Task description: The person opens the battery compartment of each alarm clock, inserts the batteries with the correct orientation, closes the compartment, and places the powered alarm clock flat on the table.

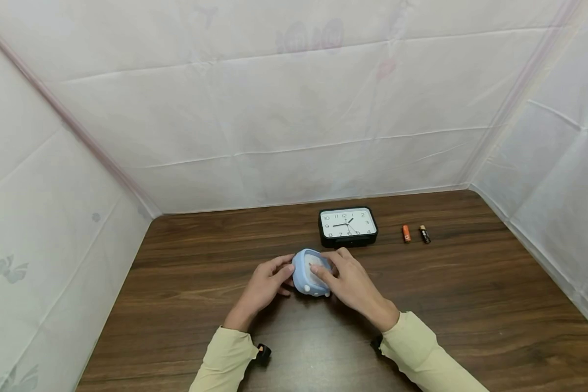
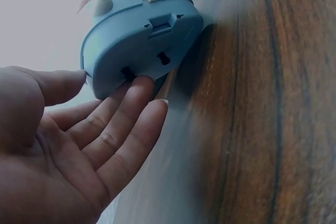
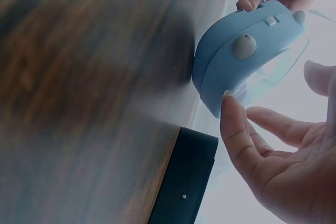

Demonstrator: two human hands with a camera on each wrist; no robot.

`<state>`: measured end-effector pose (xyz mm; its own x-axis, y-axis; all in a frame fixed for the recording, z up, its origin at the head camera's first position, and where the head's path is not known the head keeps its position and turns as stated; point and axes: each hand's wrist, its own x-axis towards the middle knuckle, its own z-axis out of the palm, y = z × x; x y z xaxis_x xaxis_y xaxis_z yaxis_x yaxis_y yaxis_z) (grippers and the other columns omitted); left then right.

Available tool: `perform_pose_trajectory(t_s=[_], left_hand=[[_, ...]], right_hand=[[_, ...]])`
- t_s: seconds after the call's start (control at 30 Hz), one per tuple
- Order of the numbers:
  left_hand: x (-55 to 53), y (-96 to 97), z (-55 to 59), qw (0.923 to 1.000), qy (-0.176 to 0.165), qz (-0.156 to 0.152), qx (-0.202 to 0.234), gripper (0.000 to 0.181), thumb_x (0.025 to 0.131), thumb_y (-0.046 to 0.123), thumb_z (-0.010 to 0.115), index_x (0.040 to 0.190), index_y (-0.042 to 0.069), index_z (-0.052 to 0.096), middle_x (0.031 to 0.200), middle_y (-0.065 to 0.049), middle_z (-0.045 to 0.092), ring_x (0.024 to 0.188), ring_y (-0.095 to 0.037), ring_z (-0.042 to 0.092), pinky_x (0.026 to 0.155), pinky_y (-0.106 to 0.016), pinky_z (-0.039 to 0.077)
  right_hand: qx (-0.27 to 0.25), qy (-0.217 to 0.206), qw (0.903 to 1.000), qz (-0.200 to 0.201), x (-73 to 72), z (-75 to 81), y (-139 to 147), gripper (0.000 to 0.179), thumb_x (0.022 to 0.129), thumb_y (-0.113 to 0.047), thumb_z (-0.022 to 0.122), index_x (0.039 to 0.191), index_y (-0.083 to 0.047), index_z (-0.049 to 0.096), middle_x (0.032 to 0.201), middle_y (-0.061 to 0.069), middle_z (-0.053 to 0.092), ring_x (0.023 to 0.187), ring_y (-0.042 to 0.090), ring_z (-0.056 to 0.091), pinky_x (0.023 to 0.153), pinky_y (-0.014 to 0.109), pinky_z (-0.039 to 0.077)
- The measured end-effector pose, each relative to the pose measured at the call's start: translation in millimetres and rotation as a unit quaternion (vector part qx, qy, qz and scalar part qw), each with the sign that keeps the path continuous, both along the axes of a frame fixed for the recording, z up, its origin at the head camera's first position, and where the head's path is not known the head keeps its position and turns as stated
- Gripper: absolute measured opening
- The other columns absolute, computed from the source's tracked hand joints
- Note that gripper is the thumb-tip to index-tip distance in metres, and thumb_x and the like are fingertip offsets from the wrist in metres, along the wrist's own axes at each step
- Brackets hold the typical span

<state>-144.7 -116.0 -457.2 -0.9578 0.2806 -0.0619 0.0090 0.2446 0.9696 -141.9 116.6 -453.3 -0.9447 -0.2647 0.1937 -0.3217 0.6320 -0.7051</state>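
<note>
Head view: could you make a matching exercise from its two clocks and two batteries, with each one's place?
1. Blue clock
2. Black clock
3. Orange battery
4. Dark battery

A. Farthest right of the four
B. Between the left hand and right hand
C. Just left of the dark battery
D. Left of both batteries, untouched

Pairs: 1-B; 2-D; 3-C; 4-A

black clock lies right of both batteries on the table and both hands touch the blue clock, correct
Not right of them: the head view shows the black clock left of the orange battery and black battery. They are on the table, and the left hand and right hand touch the blue clock.
</note>
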Motion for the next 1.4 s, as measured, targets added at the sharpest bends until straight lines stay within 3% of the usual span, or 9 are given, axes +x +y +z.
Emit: perform_pose_trajectory(t_s=[0.27,0.57,0.67,0.83,1.03,1.2,1.4], left_hand=[[0.2,4.0,-5.3,0.9995,-0.031,0.003,0.007,0.038,0.113,0.023,0.054,0.130,-0.008,0.069,0.096,-0.011,0.073,0.090,-0.028,0.071,0.072,-0.044,0.062],[0.6,5.0,-2.5,0.9978,-0.048,0.001,0.047,0.041,0.113,0.018,0.048,0.137,-0.012,0.064,0.107,-0.019,0.073,0.096,-0.036,0.072,0.075,-0.046,0.063],[0.2,5.6,-1.3,0.9978,-0.045,-0.001,0.049,0.040,0.111,0.014,0.049,0.139,-0.011,0.063,0.110,-0.020,0.073,0.096,-0.037,0.072,0.075,-0.047,0.063],[-1.8,6.0,-2.7,0.9994,-0.026,-0.016,0.015,0.038,0.106,0.010,0.058,0.140,-0.005,0.065,0.115,-0.018,0.075,0.095,-0.030,0.072,0.075,-0.044,0.063],[-1.7,5.0,-6.1,0.9996,-0.012,-0.027,0.004,0.034,0.104,0.009,0.064,0.134,-0.007,0.067,0.114,-0.018,0.075,0.095,-0.029,0.073,0.074,-0.042,0.063],[-1.1,5.3,-7.3,0.9996,-0.007,-0.025,-0.007,0.033,0.103,0.009,0.066,0.131,-0.008,0.070,0.109,-0.018,0.076,0.094,-0.028,0.074,0.073,-0.039,0.063],[-0.6,5.0,-7.2,0.9998,-0.003,-0.016,-0.011,0.032,0.102,0.010,0.067,0.129,-0.008,0.071,0.108,-0.018,0.076,0.093,-0.027,0.074,0.072,-0.040,0.063]], right_hand=[[0.009,-0.019,0.9998,-0.006,0.2,0.8,-0.1,0.059,0.102,-0.049,0.071,0.138,-0.003,0.068,0.108,0.007,0.060,0.079,0.008,0.059,0.069,0.033,0.053],[0.015,-0.013,0.9998,0.001,-0.4,2.0,1.1,0.060,0.105,-0.049,0.066,0.140,-0.001,0.066,0.109,0.009,0.062,0.084,0.014,0.060,0.072,0.035,0.053],[0.013,-0.021,0.9997,0.004,-0.6,1.8,1.6,0.060,0.107,-0.050,0.062,0.141,-0.001,0.065,0.110,0.008,0.063,0.085,0.013,0.059,0.075,0.036,0.053],[0.000,-0.034,0.9994,0.003,0.3,1.3,1.2,0.058,0.109,-0.048,0.059,0.142,-0.001,0.063,0.113,0.007,0.064,0.090,0.014,0.061,0.080,0.039,0.054],[-0.031,-0.053,0.9981,-0.001,4.2,2.9,-1.1,0.052,0.110,-0.039,0.059,0.148,-0.003,0.058,0.127,0.010,0.066,0.103,0.019,0.066,0.088,0.044,0.057],[-0.050,-0.068,0.9965,-0.001,5.9,2.7,-0.8,0.057,0.111,-0.037,0.058,0.156,-0.004,0.048,0.130,0.012,0.065,0.107,0.021,0.068,0.090,0.047,0.057],[-0.052,-0.071,0.9961,0.011,6.3,1.0,1.3,0.064,0.111,-0.038,0.057,0.165,-0.011,0.035,0.148,0.018,0.057,0.108,0.023,0.068,0.089,0.050,0.057]])
